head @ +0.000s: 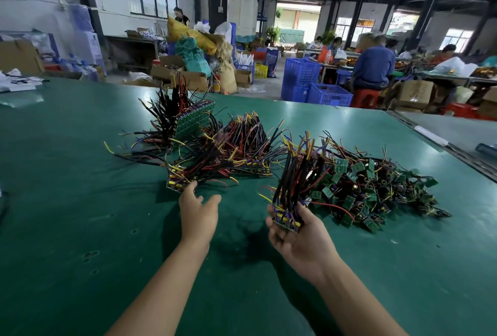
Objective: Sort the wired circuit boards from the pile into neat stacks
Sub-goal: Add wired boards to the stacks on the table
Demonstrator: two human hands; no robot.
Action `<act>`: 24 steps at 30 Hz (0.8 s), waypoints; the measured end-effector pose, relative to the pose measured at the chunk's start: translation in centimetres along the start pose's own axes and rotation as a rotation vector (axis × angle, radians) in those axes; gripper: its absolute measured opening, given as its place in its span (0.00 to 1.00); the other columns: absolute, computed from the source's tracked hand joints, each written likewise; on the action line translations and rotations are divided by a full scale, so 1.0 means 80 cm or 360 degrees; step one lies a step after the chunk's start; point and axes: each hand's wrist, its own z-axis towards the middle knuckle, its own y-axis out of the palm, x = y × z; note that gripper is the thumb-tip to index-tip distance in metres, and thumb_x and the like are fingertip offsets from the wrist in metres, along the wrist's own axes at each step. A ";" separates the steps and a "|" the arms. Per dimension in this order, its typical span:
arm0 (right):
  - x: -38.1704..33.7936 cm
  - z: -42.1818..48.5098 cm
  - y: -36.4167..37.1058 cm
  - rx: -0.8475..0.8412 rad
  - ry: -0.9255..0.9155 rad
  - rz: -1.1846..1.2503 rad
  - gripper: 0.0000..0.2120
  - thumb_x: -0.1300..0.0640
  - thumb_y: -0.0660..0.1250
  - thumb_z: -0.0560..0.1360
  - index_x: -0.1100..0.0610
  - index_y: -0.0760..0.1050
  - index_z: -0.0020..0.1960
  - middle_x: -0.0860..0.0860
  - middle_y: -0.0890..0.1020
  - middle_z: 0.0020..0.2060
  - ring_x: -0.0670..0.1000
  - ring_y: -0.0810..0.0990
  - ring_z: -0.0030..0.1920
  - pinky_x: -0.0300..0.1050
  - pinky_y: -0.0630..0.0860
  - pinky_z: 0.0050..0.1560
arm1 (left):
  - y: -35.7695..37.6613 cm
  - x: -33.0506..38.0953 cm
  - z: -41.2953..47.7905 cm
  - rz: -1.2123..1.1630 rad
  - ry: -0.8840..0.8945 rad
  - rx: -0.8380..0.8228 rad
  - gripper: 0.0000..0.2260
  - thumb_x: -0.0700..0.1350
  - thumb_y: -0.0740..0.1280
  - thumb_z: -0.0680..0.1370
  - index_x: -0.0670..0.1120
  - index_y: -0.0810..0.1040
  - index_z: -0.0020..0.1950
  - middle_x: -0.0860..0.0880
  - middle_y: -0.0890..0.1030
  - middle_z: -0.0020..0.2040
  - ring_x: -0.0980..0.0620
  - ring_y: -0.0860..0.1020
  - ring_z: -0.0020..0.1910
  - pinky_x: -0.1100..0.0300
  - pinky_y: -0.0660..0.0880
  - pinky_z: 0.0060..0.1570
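Over a green worktop (80,201), the right hand (295,236) grips a bundle of wired circuit boards (286,218) beside the loose pile (376,190), while the left hand (199,212), fingers relaxed and wide, reaches to the near stack (178,183), best steadied so the bundle lands square.

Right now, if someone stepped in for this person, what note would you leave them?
Left hand: open, fingertips at the near stack.
Right hand: holds a bundle of boards, wires up.
Done: flat stacks mid-table, an upright stack behind them.
Left: set the bundle on a stack, then sort the loose pile at the right.
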 end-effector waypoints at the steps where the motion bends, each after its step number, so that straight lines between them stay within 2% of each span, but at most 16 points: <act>1: 0.000 0.000 0.000 0.0001 0.0004 -0.0005 0.19 0.48 0.54 0.83 0.60 0.77 0.59 0.56 0.84 0.47 0.53 0.82 0.36 0.45 0.73 0.40 | -0.001 0.000 0.001 0.0057 0.0022 0.0043 0.23 0.40 0.67 0.76 0.47 0.67 0.71 0.46 0.67 0.69 0.48 0.71 0.66 0.55 0.69 0.56; 5: 0.000 -0.002 0.001 0.0014 0.0013 -0.0015 0.19 0.48 0.54 0.83 0.60 0.76 0.61 0.56 0.84 0.48 0.53 0.82 0.36 0.46 0.73 0.41 | -0.012 -0.002 0.006 0.0433 0.0261 0.0318 0.15 0.39 0.67 0.75 0.47 0.72 0.60 0.48 0.68 0.60 0.45 0.71 0.59 0.52 0.70 0.48; 11: 0.001 -0.004 0.005 0.0023 0.0038 -0.0008 0.19 0.49 0.54 0.83 0.59 0.74 0.63 0.56 0.84 0.47 0.53 0.82 0.35 0.45 0.73 0.40 | -0.012 -0.005 0.009 0.0400 0.0217 0.0313 0.16 0.38 0.67 0.73 0.45 0.71 0.61 0.47 0.67 0.63 0.45 0.69 0.60 0.54 0.68 0.47; 15: 0.003 -0.005 0.006 0.0041 0.0044 -0.0030 0.19 0.49 0.54 0.83 0.61 0.75 0.61 0.57 0.83 0.49 0.54 0.82 0.36 0.45 0.73 0.41 | -0.009 -0.005 0.002 0.0382 0.0203 0.0290 0.13 0.39 0.68 0.75 0.48 0.68 0.55 0.48 0.66 0.59 0.46 0.70 0.53 0.54 0.69 0.44; 17: 0.004 -0.004 0.007 0.0047 0.0043 -0.0041 0.19 0.49 0.54 0.83 0.60 0.76 0.61 0.56 0.84 0.49 0.54 0.83 0.38 0.46 0.74 0.42 | -0.005 -0.006 -0.009 0.0358 0.0283 0.0165 0.10 0.38 0.67 0.75 0.48 0.69 0.52 0.48 0.72 0.55 0.48 0.73 0.50 0.55 0.68 0.45; 19: 0.006 -0.005 0.010 0.0051 0.0042 -0.0072 0.19 0.48 0.53 0.83 0.58 0.76 0.61 0.55 0.84 0.50 0.54 0.84 0.44 0.47 0.74 0.45 | 0.001 -0.005 -0.025 0.0305 0.0407 -0.0087 0.07 0.36 0.68 0.75 0.47 0.73 0.47 0.50 0.77 0.46 0.49 0.76 0.46 0.58 0.71 0.45; 22: 0.008 -0.006 0.015 0.0038 0.0054 -0.0075 0.22 0.46 0.52 0.83 0.57 0.76 0.65 0.55 0.83 0.56 0.55 0.81 0.54 0.48 0.73 0.49 | 0.014 0.001 -0.052 0.0303 0.0490 -0.0479 0.09 0.35 0.69 0.74 0.49 0.75 0.43 0.53 0.79 0.40 0.57 0.77 0.41 0.68 0.72 0.43; 24: 0.010 -0.007 0.018 -0.0017 0.0091 -0.0024 0.25 0.44 0.51 0.82 0.59 0.75 0.66 0.60 0.81 0.59 0.57 0.82 0.52 0.49 0.75 0.46 | 0.025 0.003 -0.070 0.0194 0.0383 -0.0651 0.08 0.35 0.68 0.74 0.47 0.76 0.45 0.52 0.80 0.39 0.56 0.78 0.38 0.64 0.75 0.42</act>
